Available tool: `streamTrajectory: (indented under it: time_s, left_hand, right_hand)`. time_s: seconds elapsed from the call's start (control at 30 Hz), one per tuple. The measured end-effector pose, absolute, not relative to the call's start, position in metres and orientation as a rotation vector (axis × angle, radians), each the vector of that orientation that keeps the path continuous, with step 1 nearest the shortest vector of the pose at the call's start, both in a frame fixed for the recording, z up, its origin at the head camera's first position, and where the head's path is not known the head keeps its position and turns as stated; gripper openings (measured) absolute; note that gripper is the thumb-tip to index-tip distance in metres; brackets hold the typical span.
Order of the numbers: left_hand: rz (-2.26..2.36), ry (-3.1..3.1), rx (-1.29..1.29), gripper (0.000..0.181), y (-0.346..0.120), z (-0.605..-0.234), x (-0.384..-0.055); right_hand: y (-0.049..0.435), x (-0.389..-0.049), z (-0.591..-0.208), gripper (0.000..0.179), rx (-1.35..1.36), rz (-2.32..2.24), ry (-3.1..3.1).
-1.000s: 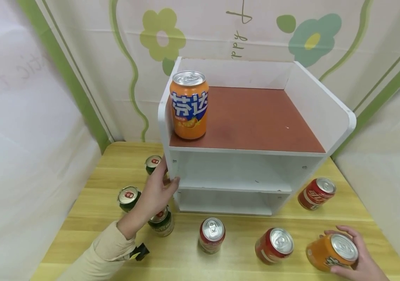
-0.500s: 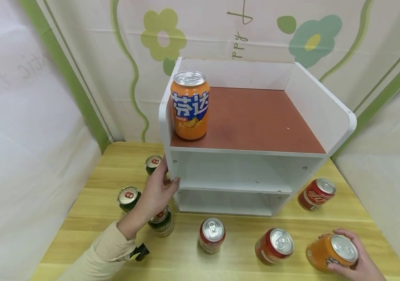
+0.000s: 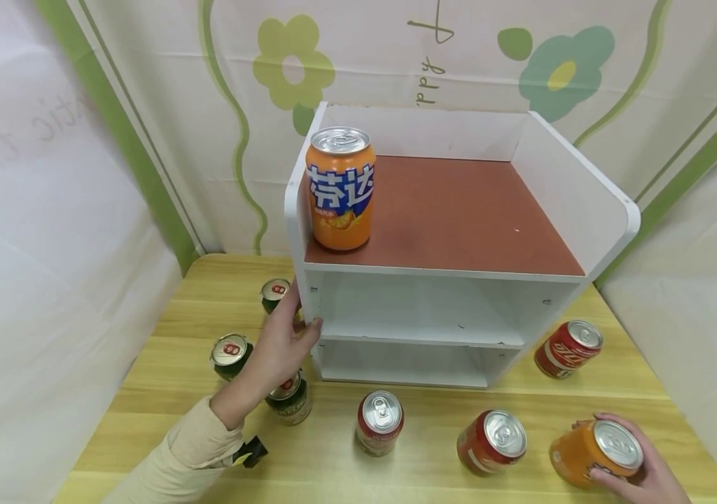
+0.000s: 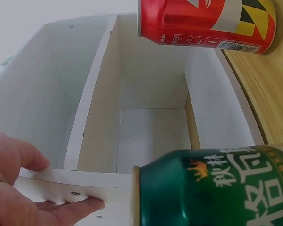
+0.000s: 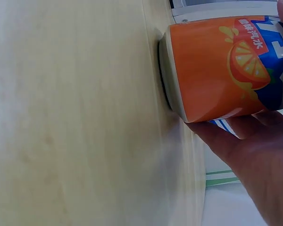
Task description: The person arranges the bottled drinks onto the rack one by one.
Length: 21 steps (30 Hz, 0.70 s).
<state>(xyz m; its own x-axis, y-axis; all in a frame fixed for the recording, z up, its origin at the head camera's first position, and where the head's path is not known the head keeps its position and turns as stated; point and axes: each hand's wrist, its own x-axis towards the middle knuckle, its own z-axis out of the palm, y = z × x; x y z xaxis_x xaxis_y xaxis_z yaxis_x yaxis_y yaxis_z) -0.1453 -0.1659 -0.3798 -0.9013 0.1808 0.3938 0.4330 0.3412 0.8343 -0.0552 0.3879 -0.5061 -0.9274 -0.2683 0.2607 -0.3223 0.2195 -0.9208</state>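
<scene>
My left hand grips the left side panel of a white shelf unit, thumb at its front edge and fingers on the outer face. In the left wrist view, that hand pinches the panel's edge. At the lower right, my right hand holds an orange soda can, its fingers around the far side and thumb at the near side. The right wrist view shows this can upright, its base close to the wooden tabletop. Another orange soda can stands on the shelf's brown top, against the left panel.
Green cans stand left of the shelf, around my left forearm. Red soda cans are in front, with another red can by the shelf's right side. Printed cloth walls enclose the wooden table.
My right fingers have shifted slightly around the orange soda can, which stays at nearly the same place. The left hand and the shelf look unmoved.
</scene>
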Motion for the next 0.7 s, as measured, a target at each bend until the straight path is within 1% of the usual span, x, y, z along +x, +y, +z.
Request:
streamTrajectory:
  time_s: [0.2,0.33,0.5,0.7]
  left_hand:
    - [-1.588,-2.385,-0.552,0.077,-0.165,-0.379,-0.145]
    - [-1.581,-2.384,-0.553,0.077,-0.165,-0.379,-0.145]
    - [-1.614,-2.376,-0.559,0.076,-0.166,-0.38,-0.145]
    - [-1.63,-2.369,-0.568,0.076,-0.165,-0.38,-0.145]
  right_hand:
    - [0.384,-0.053,-0.5,0.072,0.528,1.704,-2.548]
    - [0.382,-0.052,-0.496,0.074,0.524,1.67,-2.553]
    - [0.38,-0.054,-0.49,0.078,0.603,1.755,-2.464]
    - [0.379,-0.055,-0.479,0.079,0.663,1.761,-2.46]
